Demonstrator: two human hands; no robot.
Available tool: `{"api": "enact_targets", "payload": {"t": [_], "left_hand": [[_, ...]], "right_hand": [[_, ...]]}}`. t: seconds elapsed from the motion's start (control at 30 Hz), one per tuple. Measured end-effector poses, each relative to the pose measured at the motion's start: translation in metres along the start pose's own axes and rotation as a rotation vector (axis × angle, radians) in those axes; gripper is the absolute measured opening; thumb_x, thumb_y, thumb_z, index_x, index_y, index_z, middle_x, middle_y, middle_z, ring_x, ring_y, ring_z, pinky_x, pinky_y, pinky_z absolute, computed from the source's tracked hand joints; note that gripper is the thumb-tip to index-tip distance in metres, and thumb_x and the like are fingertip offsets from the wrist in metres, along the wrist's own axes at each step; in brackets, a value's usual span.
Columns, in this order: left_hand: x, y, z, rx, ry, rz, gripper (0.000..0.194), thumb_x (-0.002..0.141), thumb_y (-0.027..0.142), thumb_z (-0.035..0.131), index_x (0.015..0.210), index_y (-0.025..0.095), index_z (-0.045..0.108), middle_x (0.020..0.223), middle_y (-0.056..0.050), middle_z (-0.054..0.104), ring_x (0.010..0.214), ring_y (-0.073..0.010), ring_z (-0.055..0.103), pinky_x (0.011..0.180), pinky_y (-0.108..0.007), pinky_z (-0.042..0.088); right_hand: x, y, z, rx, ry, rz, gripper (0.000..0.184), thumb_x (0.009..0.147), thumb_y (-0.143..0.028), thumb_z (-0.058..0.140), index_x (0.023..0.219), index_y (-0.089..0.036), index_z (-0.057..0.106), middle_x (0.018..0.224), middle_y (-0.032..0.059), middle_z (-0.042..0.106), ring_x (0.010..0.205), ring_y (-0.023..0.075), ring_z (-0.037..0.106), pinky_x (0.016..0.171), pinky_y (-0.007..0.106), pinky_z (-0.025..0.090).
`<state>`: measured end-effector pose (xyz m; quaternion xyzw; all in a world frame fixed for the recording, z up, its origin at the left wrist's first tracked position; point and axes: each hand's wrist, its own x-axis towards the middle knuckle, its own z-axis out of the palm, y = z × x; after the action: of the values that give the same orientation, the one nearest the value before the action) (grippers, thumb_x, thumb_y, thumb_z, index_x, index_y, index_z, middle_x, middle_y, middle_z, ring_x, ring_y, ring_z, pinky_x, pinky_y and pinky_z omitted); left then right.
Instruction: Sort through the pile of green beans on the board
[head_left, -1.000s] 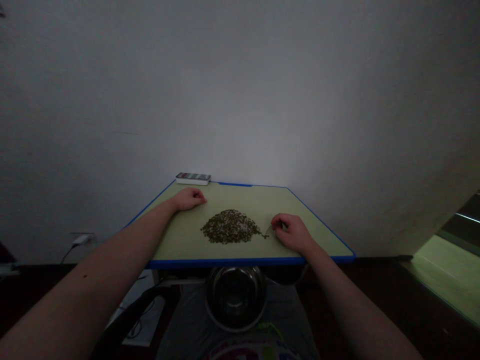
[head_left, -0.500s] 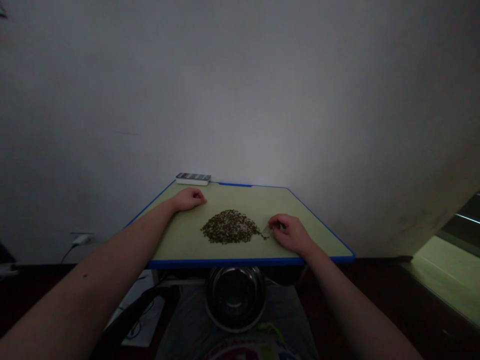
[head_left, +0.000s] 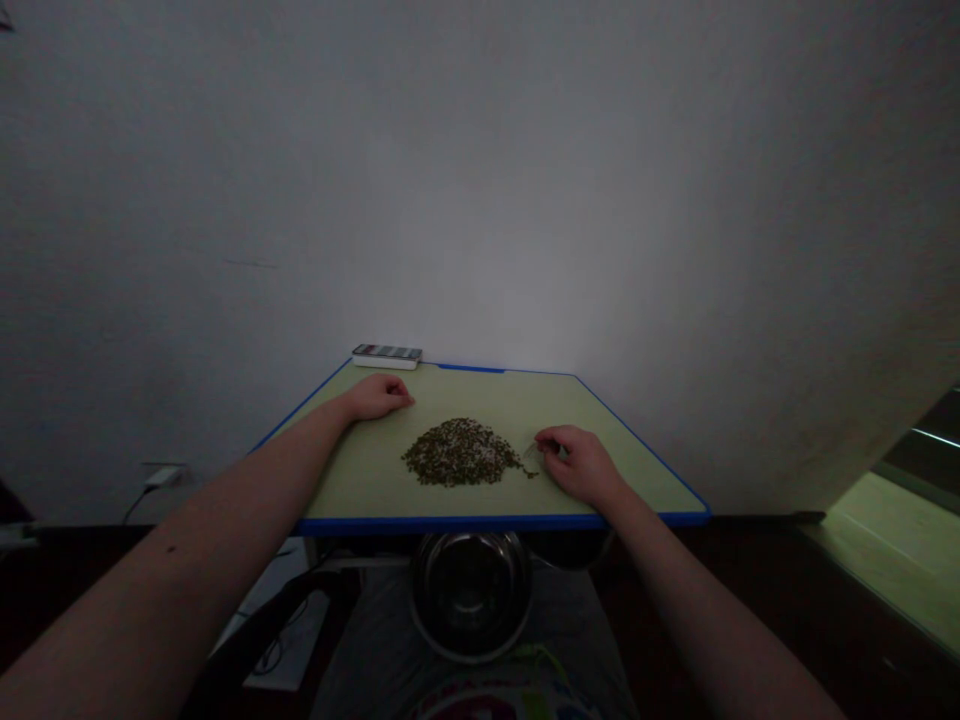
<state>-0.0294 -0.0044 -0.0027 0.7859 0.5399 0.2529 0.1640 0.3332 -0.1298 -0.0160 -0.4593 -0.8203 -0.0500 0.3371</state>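
Through the head view I look down on a pale yellow-green surface (head_left: pixel 487 396) edged in blue, set close to a grey wall (head_left: pixel 480 180). A low heap of small greenish-brown seeds (head_left: pixel 459 455) lies near the middle, with a short trail of them straggling off its right side.

My right hand (head_left: pixel 581 465) is just beside that trail, fingers and thumb clamped on a thin, pale tool (head_left: pixel 531 454) that points left toward the seeds; it is too fine for me to tell its kind. My left hand (head_left: pixel 380 396) rests on the surface beyond the heap's left side, apart from it, fingers curled in; whether thumb and fingertips meet, I cannot tell.

A phone (head_left: pixel 388 351) lies on a white box (head_left: pixel 385 364) at the far left corner. Below the near edge, a shiny metal bowl (head_left: pixel 437 610) sits on the wearer's lap.
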Motion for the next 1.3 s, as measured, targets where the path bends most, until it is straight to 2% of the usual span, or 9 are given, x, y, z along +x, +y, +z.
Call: {"api": "enact_targets", "payload": {"t": [0.13, 0.27, 0.47, 0.6, 0.83, 1.07, 1.3], "left_hand": [[0.0017, -0.0042, 0.0011, 0.007, -0.004, -0.005, 0.036, 0.061, 0.052, 0.055, 0.07, 0.018, 0.06, 0.065, 0.0, 0.061, 0.065, -0.0161, 0.054, 0.057, -0.025, 0.04], [0.0019, -0.0056, 0.0019, -0.008, -0.002, -0.001, 0.036, 0.061, 0.052, 0.055, 0.07, 0.018, 0.06, 0.064, 0.0, 0.06, 0.064, -0.0157, 0.054, 0.057, -0.025, 0.04], [0.0017, -0.0047, 0.0015, -0.009, 0.001, -0.005, 0.035, 0.06, 0.051, 0.056, 0.069, 0.018, 0.06, 0.064, 0.0, 0.061, 0.063, -0.0156, 0.054, 0.058, -0.026, 0.041], [0.0024, -0.0056, 0.0018, -0.005, -0.005, -0.006, 0.036, 0.061, 0.052, 0.056, 0.071, 0.018, 0.06, 0.065, 0.0, 0.061, 0.065, -0.0157, 0.054, 0.058, -0.025, 0.04], [-0.0005, 0.0004, -0.0008, 0.033, -0.002, -0.007, 0.034, 0.061, 0.05, 0.055, 0.07, 0.018, 0.06, 0.064, 0.0, 0.06, 0.064, -0.0152, 0.054, 0.057, -0.025, 0.04], [0.0023, -0.0047, 0.0015, 0.005, 0.005, 0.001, 0.035, 0.06, 0.052, 0.056, 0.07, 0.018, 0.06, 0.064, 0.0, 0.061, 0.064, -0.0156, 0.054, 0.057, -0.025, 0.04], [0.0003, -0.0014, 0.0002, 0.011, 0.001, -0.002, 0.033, 0.061, 0.05, 0.056, 0.069, 0.018, 0.06, 0.065, 0.0, 0.061, 0.066, -0.0163, 0.055, 0.058, -0.025, 0.041]], "right_hand": [[0.0016, 0.0005, -0.0004, -0.078, 0.011, 0.034, 0.025, 0.075, -0.016, 0.049, 0.093, -0.017, 0.066, 0.084, 0.0069, 0.068, 0.077, 0.0182, 0.06, 0.073, 0.03, 0.044], [0.0013, 0.0012, -0.0023, -0.053, 0.056, 0.087, 0.025, 0.071, -0.014, 0.05, 0.09, -0.016, 0.066, 0.079, 0.0056, 0.068, 0.072, 0.0174, 0.06, 0.069, 0.029, 0.045], [-0.0009, -0.0025, -0.0041, 0.04, 0.021, 0.024, 0.023, 0.066, -0.011, 0.05, 0.083, -0.018, 0.064, 0.072, 0.0022, 0.067, 0.067, 0.0152, 0.059, 0.065, 0.026, 0.044], [-0.0003, -0.0053, -0.003, 0.057, -0.01, 0.005, 0.023, 0.067, -0.011, 0.049, 0.084, -0.018, 0.064, 0.073, 0.002, 0.066, 0.068, 0.0149, 0.059, 0.065, 0.025, 0.043], [0.0007, -0.0044, -0.0014, -0.029, 0.003, 0.022, 0.024, 0.069, -0.013, 0.05, 0.088, -0.017, 0.064, 0.077, 0.0043, 0.067, 0.071, 0.0165, 0.059, 0.069, 0.027, 0.043], [0.0005, -0.0083, -0.002, 0.021, -0.023, -0.016, 0.024, 0.071, -0.013, 0.05, 0.089, -0.017, 0.065, 0.077, 0.0042, 0.067, 0.07, 0.0154, 0.059, 0.067, 0.026, 0.043], [0.0021, -0.0041, 0.0012, -0.071, 0.002, 0.049, 0.025, 0.071, -0.014, 0.05, 0.09, -0.017, 0.065, 0.077, 0.0043, 0.067, 0.071, 0.0162, 0.058, 0.068, 0.027, 0.043]]}}
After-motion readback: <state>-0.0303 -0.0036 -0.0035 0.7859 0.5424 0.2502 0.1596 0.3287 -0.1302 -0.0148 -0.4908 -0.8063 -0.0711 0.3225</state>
